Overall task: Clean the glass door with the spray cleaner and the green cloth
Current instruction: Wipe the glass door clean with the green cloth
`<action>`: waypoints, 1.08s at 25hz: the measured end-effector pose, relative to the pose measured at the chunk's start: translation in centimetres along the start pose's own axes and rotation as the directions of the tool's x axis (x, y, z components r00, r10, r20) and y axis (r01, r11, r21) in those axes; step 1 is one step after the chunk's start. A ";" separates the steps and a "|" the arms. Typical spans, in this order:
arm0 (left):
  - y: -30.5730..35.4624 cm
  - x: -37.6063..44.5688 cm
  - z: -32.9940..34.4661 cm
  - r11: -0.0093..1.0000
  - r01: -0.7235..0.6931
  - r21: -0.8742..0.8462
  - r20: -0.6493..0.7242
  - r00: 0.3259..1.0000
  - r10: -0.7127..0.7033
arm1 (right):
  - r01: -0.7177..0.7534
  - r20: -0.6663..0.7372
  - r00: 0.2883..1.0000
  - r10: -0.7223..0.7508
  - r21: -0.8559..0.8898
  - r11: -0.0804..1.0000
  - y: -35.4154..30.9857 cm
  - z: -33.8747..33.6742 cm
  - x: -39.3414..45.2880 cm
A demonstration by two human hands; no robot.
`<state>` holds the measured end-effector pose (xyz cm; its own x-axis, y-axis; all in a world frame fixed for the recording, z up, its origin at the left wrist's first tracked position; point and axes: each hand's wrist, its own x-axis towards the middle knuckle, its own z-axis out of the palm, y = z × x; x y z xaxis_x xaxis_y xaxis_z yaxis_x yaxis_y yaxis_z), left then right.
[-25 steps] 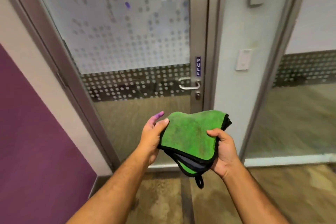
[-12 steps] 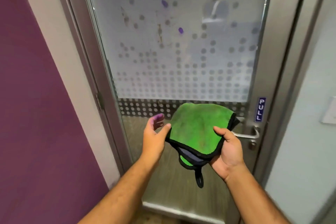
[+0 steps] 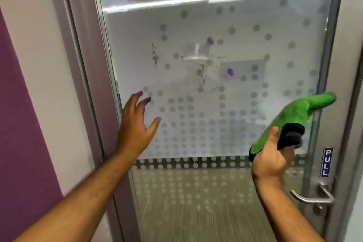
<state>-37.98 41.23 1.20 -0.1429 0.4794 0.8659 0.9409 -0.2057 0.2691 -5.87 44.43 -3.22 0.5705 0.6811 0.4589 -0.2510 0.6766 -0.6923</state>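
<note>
The glass door (image 3: 196, 25) fills the view, frosted with a grey dot pattern. Brown smears (image 3: 201, 76) and two purple blobs (image 3: 229, 72) mark its middle. My right hand (image 3: 272, 158) grips the folded green cloth (image 3: 294, 116) with black edging, held up in front of the door's right side, apart from the glass. My left hand (image 3: 137, 122) is raised with fingers spread, holding nothing, close to the door's left edge; purple stain shows on a fingertip. No spray cleaner is in view.
A metal lever handle (image 3: 312, 199) and a blue PULL label (image 3: 326, 162) sit at the door's right edge. The grey door frame (image 3: 84, 65) and a purple and white wall (image 3: 23, 124) stand to the left.
My left hand has let go of the cloth and lifted toward the glass. My right hand has swung the cloth up and right. The view has moved closer to the door.
</note>
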 end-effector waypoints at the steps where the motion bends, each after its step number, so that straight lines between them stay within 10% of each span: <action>1: -1.6 2.0 -0.2 0.998 -0.044 0.054 -0.016 0.999 0.045 | 0.083 0.043 0.996 -0.080 -0.068 0.994 1.0 1.0 1.0; 4: -6.4 6.2 -0.1 0.974 -0.096 0.206 -0.011 0.995 0.101 | 0.386 0.319 0.908 -0.271 -0.386 0.838 5.6 4.1 4.4; 10: -11.3 6.7 4.1 0.893 -0.155 0.423 -0.042 0.981 0.190 | 0.478 0.487 0.867 -0.102 -0.757 0.445 16.5 6.6 -0.2; 20: -12.4 6.9 5.5 0.873 -0.152 0.463 -0.153 0.957 0.247 | 0.314 0.445 0.879 0.173 -0.811 0.493 28.3 3.2 -20.9; 27: -12.7 6.8 5.8 0.872 -0.160 0.462 -0.163 0.951 0.261 | -0.141 0.141 0.941 0.306 -0.661 0.737 24.9 12.7 -22.4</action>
<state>-49.09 52.01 1.24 0.0597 0.2629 0.9630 0.9855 0.1378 -0.0988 -34.77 49.57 -23.65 0.3503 0.8879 0.2982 0.2511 0.2177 -0.9432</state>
